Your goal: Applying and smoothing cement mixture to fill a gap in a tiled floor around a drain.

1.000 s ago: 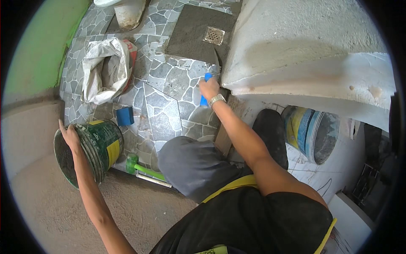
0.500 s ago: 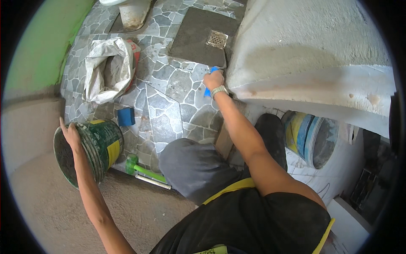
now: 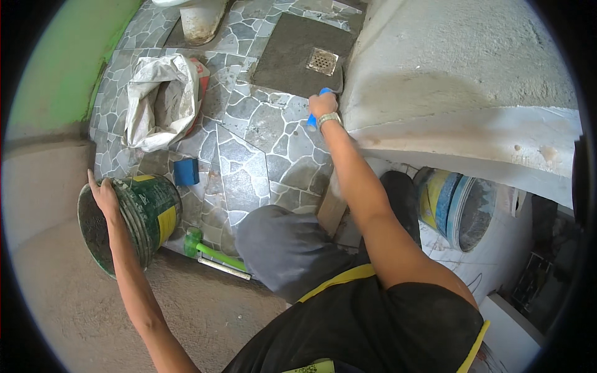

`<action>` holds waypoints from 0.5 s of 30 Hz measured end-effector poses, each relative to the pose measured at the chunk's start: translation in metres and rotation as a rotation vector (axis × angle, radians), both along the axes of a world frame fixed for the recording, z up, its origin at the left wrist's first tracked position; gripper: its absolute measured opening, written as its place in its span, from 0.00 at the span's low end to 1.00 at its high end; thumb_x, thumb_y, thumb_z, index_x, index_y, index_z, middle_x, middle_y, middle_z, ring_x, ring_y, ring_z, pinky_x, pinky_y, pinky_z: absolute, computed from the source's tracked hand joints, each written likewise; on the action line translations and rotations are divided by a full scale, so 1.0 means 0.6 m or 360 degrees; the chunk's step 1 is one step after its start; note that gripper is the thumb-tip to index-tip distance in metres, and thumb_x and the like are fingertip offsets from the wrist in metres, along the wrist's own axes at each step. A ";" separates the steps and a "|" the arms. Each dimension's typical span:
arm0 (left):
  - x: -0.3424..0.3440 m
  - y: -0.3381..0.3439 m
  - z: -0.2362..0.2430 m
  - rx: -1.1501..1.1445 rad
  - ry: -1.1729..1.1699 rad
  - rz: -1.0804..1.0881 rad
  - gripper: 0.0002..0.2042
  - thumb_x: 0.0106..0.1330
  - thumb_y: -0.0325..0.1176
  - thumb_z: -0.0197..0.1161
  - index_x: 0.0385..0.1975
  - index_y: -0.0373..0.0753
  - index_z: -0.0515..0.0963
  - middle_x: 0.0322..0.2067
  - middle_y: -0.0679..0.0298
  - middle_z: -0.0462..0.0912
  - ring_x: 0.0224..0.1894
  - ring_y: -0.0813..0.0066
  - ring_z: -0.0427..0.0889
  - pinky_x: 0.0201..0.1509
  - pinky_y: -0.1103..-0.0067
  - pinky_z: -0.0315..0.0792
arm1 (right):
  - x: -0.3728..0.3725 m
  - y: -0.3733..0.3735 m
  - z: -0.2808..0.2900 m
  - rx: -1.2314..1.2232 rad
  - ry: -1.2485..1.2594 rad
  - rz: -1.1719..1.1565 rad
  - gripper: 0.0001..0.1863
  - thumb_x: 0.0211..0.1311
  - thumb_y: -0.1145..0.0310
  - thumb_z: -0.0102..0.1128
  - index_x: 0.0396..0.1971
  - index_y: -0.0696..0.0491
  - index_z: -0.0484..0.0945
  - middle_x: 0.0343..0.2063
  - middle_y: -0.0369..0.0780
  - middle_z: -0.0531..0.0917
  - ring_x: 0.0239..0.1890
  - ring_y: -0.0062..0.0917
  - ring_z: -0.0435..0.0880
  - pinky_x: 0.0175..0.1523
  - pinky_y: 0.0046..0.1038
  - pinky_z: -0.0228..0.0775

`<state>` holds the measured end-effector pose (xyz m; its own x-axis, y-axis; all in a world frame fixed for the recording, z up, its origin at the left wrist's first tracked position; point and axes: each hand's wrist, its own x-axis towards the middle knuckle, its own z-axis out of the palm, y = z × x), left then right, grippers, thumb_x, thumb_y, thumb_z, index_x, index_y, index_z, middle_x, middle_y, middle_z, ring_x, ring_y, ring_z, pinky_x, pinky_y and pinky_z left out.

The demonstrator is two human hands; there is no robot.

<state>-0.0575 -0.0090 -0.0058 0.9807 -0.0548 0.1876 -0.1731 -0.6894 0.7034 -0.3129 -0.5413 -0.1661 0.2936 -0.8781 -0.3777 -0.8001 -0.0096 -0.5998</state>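
My right hand point(image 3: 323, 104) is stretched far forward and grips the blue handle of a trowel point(image 3: 316, 107), whose blade lies at the near edge of a grey mortar patch point(image 3: 287, 62) with a square metal drain point(image 3: 322, 60) in it. That patch sits in a floor of irregular grey stone-pattern tiles point(image 3: 255, 143). My left hand point(image 3: 103, 195) holds the rim of a tilted green and yellow bucket point(image 3: 134, 217) with grey mortar inside. My knee point(image 3: 280, 245) is between the two arms.
An open white sack point(image 3: 158, 99) lies on the tiles at the left. A blue block point(image 3: 186, 171) and a green-handled mallet point(image 3: 208, 247) lie near the bucket. A rough white wall point(image 3: 460, 93) rises at the right, with stacked buckets point(image 3: 457, 208) below it. A white fixture base point(image 3: 199, 18) stands at the top.
My right hand has moved forward with the trowel, from the tiles to the edge of the mortar patch. The left hand has stayed on the bucket rim.
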 end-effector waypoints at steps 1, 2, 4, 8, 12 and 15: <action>0.000 0.000 0.000 0.0014 -0.0075 -0.0031 0.33 0.57 0.25 0.52 0.68 0.31 0.58 0.46 0.57 0.75 0.33 0.77 0.69 0.43 0.82 0.67 | 0.001 -0.003 0.000 0.0033 -0.0023 -0.0041 0.31 0.51 0.66 0.61 0.46 0.77 0.66 0.46 0.64 0.77 0.51 0.53 0.79 0.57 0.40 0.71; 0.001 -0.001 -0.001 0.0025 -0.0150 -0.0061 0.33 0.57 0.25 0.52 0.68 0.31 0.58 0.44 0.59 0.75 0.31 0.78 0.68 0.41 0.83 0.67 | 0.002 -0.002 -0.002 0.0017 -0.0070 -0.0113 0.30 0.52 0.66 0.60 0.46 0.78 0.66 0.47 0.64 0.77 0.52 0.53 0.78 0.57 0.40 0.71; 0.002 0.000 -0.002 0.0056 -0.0114 -0.0040 0.33 0.57 0.25 0.51 0.68 0.31 0.58 0.46 0.58 0.75 0.33 0.77 0.69 0.43 0.82 0.67 | -0.001 0.006 -0.009 0.0038 0.0014 -0.0031 0.30 0.52 0.66 0.60 0.47 0.77 0.66 0.47 0.64 0.77 0.52 0.53 0.78 0.58 0.40 0.71; 0.004 0.003 -0.003 0.0109 -0.0129 -0.0054 0.33 0.57 0.25 0.51 0.67 0.30 0.58 0.54 0.54 0.73 0.43 0.71 0.73 0.52 0.81 0.66 | -0.003 0.016 -0.031 0.0120 0.0085 0.0088 0.30 0.52 0.66 0.60 0.49 0.75 0.66 0.47 0.65 0.76 0.52 0.53 0.78 0.60 0.41 0.69; 0.004 0.002 -0.002 0.0061 -0.0070 -0.0044 0.33 0.56 0.25 0.51 0.67 0.29 0.58 0.58 0.52 0.70 0.50 0.68 0.72 0.58 0.80 0.62 | 0.003 -0.006 -0.037 -0.0076 0.0022 -0.0126 0.19 0.50 0.64 0.56 0.35 0.66 0.79 0.37 0.59 0.83 0.44 0.51 0.82 0.52 0.41 0.73; 0.002 -0.003 0.001 0.0126 -0.0163 -0.0044 0.34 0.55 0.25 0.51 0.67 0.30 0.58 0.59 0.52 0.70 0.51 0.68 0.72 0.58 0.80 0.62 | 0.007 -0.016 -0.020 0.0212 -0.0069 -0.0134 0.30 0.52 0.65 0.60 0.48 0.74 0.67 0.47 0.64 0.77 0.52 0.54 0.78 0.60 0.41 0.68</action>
